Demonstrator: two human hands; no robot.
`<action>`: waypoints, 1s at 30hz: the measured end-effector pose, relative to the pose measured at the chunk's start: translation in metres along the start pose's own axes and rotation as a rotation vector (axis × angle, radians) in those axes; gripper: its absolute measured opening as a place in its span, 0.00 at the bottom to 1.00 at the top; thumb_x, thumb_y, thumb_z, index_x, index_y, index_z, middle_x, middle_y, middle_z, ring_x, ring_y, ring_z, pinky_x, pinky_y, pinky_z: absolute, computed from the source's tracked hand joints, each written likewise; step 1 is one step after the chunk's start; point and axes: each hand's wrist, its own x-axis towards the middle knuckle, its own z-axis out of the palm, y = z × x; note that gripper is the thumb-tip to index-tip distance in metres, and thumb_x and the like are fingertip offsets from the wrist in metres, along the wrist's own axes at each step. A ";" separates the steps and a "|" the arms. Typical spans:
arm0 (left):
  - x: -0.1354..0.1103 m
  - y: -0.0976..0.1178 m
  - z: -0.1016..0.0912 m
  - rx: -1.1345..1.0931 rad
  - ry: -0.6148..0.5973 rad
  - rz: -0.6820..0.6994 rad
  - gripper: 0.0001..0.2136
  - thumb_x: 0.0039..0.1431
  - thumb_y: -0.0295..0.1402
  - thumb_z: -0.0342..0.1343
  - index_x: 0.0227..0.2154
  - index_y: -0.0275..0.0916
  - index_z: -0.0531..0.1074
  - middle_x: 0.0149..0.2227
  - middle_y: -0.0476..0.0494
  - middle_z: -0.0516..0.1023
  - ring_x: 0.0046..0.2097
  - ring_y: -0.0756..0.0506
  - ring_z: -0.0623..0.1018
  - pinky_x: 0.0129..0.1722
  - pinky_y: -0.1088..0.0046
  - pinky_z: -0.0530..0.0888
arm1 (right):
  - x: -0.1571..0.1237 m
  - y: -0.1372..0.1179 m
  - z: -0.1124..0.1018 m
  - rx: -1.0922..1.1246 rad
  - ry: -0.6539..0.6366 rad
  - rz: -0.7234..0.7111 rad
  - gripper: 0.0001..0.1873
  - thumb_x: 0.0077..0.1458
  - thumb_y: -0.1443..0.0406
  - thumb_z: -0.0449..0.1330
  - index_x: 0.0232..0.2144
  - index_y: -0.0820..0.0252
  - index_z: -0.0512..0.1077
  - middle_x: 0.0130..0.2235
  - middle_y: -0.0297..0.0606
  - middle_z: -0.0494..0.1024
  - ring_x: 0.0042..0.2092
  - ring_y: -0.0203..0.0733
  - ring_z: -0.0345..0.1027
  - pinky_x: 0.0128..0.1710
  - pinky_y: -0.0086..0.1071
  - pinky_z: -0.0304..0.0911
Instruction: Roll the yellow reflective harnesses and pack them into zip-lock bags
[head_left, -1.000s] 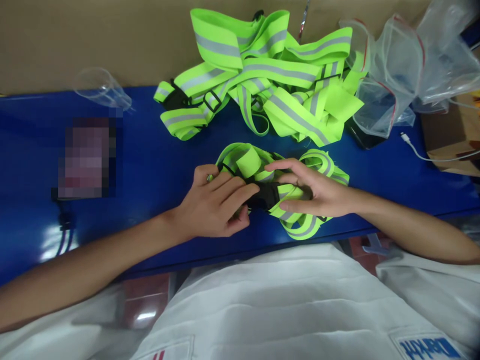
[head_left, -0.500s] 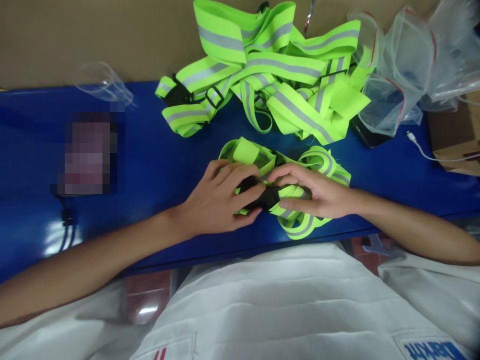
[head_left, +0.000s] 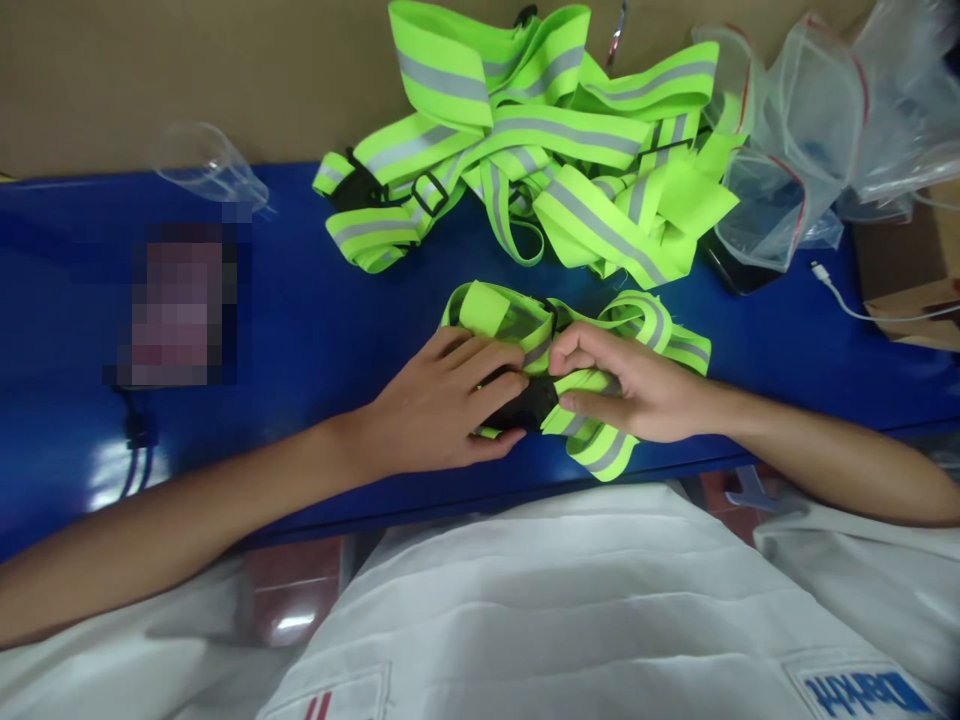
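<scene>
Lime reflective strap (head_left: 585,380), bunched on the blue worktop (head_left: 315,300) at the centre of the frame. Lies partly under both hands, too folded to trace from end to end. Hard to tell fastened from loose at the black buckle (head_left: 536,402), covered at its left end by the left hand (head_left: 427,415). Out of sight also: most of the outer fingers of the right hand (head_left: 649,390). At the left of the frame, blurred into coarse squares past recognition: a pinkish item (head_left: 176,310), above a dark cord (head_left: 136,440). At upper right, half hidden under clear bags (head_left: 817,110): a dark, glossy object (head_left: 739,272), impossible to name for sure. Cut off by the right edge: a cardboard box (head_left: 907,255).

Closed around the buckle, on the left: fingers (head_left: 501,393) across the top, left thumb (head_left: 499,444) along the lower edge. Pinching the strap just right of the buckle, on the right: index finger (head_left: 589,340) bent, right thumb (head_left: 600,405) laid on the webbing. Spills out above and below the right hand in loose loops. Beyond the fingers, across the upper middle: a larger heap of similar straps (head_left: 570,130).
</scene>
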 end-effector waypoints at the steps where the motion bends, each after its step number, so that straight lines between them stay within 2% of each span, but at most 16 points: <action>1: 0.000 0.002 0.001 -0.033 0.012 -0.021 0.13 0.67 0.41 0.58 0.46 0.36 0.73 0.49 0.38 0.78 0.47 0.39 0.79 0.50 0.57 0.71 | -0.001 -0.001 0.001 -0.004 -0.006 -0.001 0.13 0.66 0.69 0.62 0.50 0.60 0.65 0.48 0.38 0.73 0.52 0.36 0.74 0.45 0.25 0.70; 5: -0.001 0.013 0.003 -0.083 0.082 -0.119 0.09 0.65 0.37 0.57 0.41 0.37 0.72 0.46 0.41 0.79 0.45 0.41 0.80 0.49 0.57 0.71 | -0.002 -0.005 0.006 -0.017 -0.037 -0.022 0.13 0.67 0.68 0.61 0.52 0.60 0.65 0.49 0.39 0.75 0.52 0.37 0.74 0.45 0.26 0.70; 7: 0.001 0.016 0.002 -0.043 0.074 -0.131 0.08 0.63 0.35 0.58 0.41 0.38 0.72 0.46 0.41 0.79 0.45 0.41 0.80 0.48 0.57 0.71 | -0.002 -0.005 0.007 -0.040 -0.048 -0.032 0.14 0.68 0.68 0.60 0.53 0.60 0.66 0.48 0.40 0.76 0.51 0.38 0.74 0.45 0.27 0.69; 14: 0.005 0.024 -0.013 0.067 -0.020 -0.074 0.04 0.65 0.32 0.57 0.40 0.37 0.73 0.44 0.43 0.81 0.43 0.40 0.81 0.41 0.60 0.73 | -0.003 -0.003 0.008 -0.123 -0.093 -0.065 0.13 0.67 0.67 0.61 0.53 0.60 0.67 0.43 0.38 0.77 0.39 0.35 0.70 0.36 0.27 0.62; 23: 0.004 0.019 -0.023 0.102 -0.054 -0.031 0.05 0.70 0.32 0.57 0.37 0.38 0.74 0.41 0.45 0.82 0.40 0.42 0.82 0.38 0.63 0.72 | -0.001 -0.006 0.005 -0.102 -0.094 -0.068 0.06 0.68 0.67 0.60 0.44 0.62 0.66 0.42 0.35 0.73 0.38 0.31 0.65 0.37 0.25 0.59; 27: -0.002 0.005 -0.011 0.030 -0.080 -0.010 0.07 0.72 0.37 0.56 0.42 0.38 0.74 0.39 0.45 0.81 0.39 0.42 0.81 0.39 0.64 0.72 | -0.003 -0.006 0.002 -0.054 -0.094 -0.049 0.05 0.69 0.67 0.59 0.44 0.62 0.66 0.43 0.37 0.74 0.41 0.32 0.67 0.40 0.26 0.61; 30: -0.006 -0.004 -0.003 -0.004 -0.059 0.050 0.21 0.71 0.50 0.56 0.53 0.36 0.71 0.39 0.43 0.81 0.37 0.42 0.80 0.39 0.63 0.72 | -0.004 -0.006 -0.004 -0.025 -0.111 -0.019 0.06 0.70 0.65 0.59 0.46 0.61 0.66 0.44 0.38 0.74 0.43 0.33 0.70 0.43 0.26 0.64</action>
